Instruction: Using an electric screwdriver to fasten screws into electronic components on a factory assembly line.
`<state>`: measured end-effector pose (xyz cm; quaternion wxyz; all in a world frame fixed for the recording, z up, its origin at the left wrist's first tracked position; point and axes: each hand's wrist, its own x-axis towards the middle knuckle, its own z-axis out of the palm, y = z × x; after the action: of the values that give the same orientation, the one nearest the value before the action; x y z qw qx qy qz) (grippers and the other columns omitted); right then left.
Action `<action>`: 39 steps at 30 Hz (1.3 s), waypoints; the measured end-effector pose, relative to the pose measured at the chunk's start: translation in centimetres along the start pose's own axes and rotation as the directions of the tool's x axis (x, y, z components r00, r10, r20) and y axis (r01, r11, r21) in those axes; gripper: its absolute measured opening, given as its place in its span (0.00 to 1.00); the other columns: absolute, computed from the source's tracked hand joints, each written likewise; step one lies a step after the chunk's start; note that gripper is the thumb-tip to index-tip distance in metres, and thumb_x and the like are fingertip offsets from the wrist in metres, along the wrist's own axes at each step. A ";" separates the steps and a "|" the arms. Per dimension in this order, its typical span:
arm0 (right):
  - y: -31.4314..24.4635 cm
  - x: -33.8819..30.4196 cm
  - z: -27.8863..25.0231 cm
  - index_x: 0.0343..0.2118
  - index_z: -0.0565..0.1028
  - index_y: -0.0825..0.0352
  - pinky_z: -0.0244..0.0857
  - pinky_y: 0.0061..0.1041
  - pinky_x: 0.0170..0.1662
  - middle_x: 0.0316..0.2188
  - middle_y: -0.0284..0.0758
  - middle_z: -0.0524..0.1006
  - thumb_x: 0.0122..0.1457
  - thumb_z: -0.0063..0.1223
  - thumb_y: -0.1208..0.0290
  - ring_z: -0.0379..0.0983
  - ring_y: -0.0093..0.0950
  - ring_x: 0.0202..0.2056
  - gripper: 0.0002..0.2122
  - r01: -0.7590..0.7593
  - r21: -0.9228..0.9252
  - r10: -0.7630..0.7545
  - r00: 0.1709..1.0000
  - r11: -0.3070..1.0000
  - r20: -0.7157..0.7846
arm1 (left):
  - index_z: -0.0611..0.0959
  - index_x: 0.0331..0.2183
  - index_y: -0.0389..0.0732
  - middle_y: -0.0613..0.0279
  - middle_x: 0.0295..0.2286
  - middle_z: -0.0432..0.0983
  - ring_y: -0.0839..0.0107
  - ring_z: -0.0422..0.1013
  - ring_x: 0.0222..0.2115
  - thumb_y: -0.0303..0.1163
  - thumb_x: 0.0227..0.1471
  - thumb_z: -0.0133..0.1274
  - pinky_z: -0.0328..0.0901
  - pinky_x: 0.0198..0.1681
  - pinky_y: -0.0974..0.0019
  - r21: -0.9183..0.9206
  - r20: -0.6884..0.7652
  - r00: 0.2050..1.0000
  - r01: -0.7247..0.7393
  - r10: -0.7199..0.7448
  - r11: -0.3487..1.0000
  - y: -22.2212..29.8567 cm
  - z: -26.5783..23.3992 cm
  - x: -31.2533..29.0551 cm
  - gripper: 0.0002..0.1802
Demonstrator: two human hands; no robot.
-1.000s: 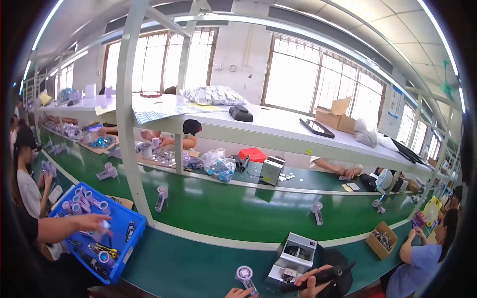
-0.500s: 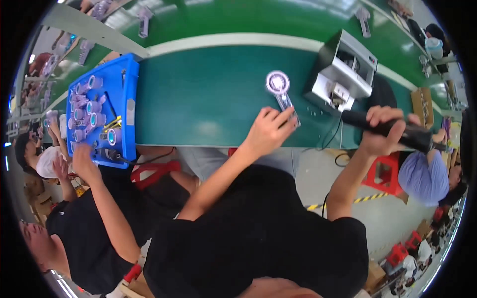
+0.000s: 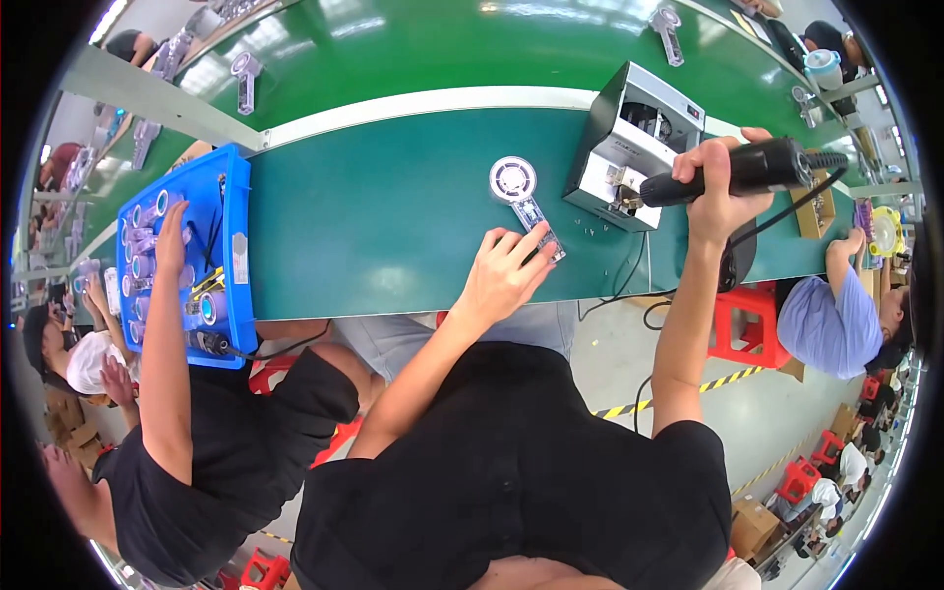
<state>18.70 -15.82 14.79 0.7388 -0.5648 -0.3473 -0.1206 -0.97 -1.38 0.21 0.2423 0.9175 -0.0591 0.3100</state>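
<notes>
A handheld fan (image 3: 512, 180) with a round pale purple head and see-through handle lies on the green workbench. My left hand (image 3: 500, 278) holds the lower handle against the bench, its fingers curled over it. Wrapped in my right hand (image 3: 723, 205) is a black electric screwdriver (image 3: 762, 169), held nearly level with its cord trailing from the rear. Its nose points left, at the front opening of a grey and black screw feeder (image 3: 598, 162). Whether the bit touches a screw there is too small to tell.
At the left, a blue bin (image 3: 239, 251) holds several purple fans and tools; a co-worker's hand (image 3: 171, 241) reaches into it. Small screws (image 3: 588, 231) lie scattered before the feeder. Beyond a white rail, more fans (image 3: 246, 83) lie on a green surface. A red stool (image 3: 739, 329) stands at right.
The screwdriver has come up to the feeder's front, its nose now at the opening. My left hand stays on the fan. The co-worker's hand has moved farther into the bin.
</notes>
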 end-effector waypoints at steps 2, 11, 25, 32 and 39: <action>0.7 0.6 0.2 0.49 0.63 0.71 0.68 0.26 0.23 0.20 0.36 0.75 0.58 0.59 0.84 0.72 0.26 0.17 0.19 -0.006 0.083 0.007 1.000 0.997 -0.004 | 0.84 0.39 0.39 0.56 0.48 0.75 0.65 0.70 0.33 0.30 0.47 0.64 0.65 0.44 0.57 0.002 -0.001 1.000 -0.005 0.005 1.000 -0.2 0.0 0.4 0.14; 1.7 1.4 1.3 0.47 0.64 0.71 0.66 0.25 0.22 0.19 0.36 0.74 0.57 0.60 0.83 0.71 0.24 0.17 0.18 -0.112 0.080 0.112 0.994 0.990 0.011 | 0.84 0.39 0.40 0.58 0.48 0.76 0.64 0.70 0.32 0.31 0.46 0.65 0.65 0.42 0.58 0.024 -0.010 1.000 -0.006 0.006 1.000 -0.2 0.0 0.5 0.15; -1.0 -5.9 2.5 0.54 0.57 0.62 0.66 0.30 0.22 0.24 0.38 0.71 0.63 0.57 0.69 0.66 0.25 0.17 0.22 -0.155 0.283 0.122 0.984 0.947 0.128 | 0.83 0.39 0.38 0.57 0.49 0.75 0.65 0.69 0.31 0.30 0.45 0.65 0.64 0.44 0.58 -0.017 -0.009 1.000 0.003 -0.003 1.000 -0.4 -0.1 0.5 0.16; -0.6 -8.6 3.6 0.49 0.56 0.64 0.70 0.29 0.25 0.22 0.38 0.73 0.57 0.57 0.80 0.68 0.25 0.19 0.23 -0.126 0.323 0.086 0.987 0.938 0.135 | 0.84 0.39 0.39 0.58 0.49 0.75 0.65 0.69 0.31 0.30 0.45 0.65 0.64 0.44 0.58 -0.035 -0.019 1.000 0.004 -0.004 0.999 -0.3 0.0 0.6 0.16; -0.3 -9.6 4.0 0.51 0.56 0.61 0.69 0.29 0.25 0.23 0.37 0.72 0.61 0.58 0.74 0.67 0.25 0.19 0.22 -0.108 0.217 0.065 0.978 0.970 0.198 | 0.84 0.39 0.39 0.58 0.48 0.75 0.66 0.69 0.31 0.30 0.46 0.65 0.64 0.44 0.57 -0.035 -0.020 1.000 0.023 -0.023 0.999 -0.2 -0.1 0.3 0.16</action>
<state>10.03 -14.27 9.29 0.7666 -0.5003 -0.4025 0.0068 -0.71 -1.14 0.42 0.2624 0.9104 -0.0514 0.3157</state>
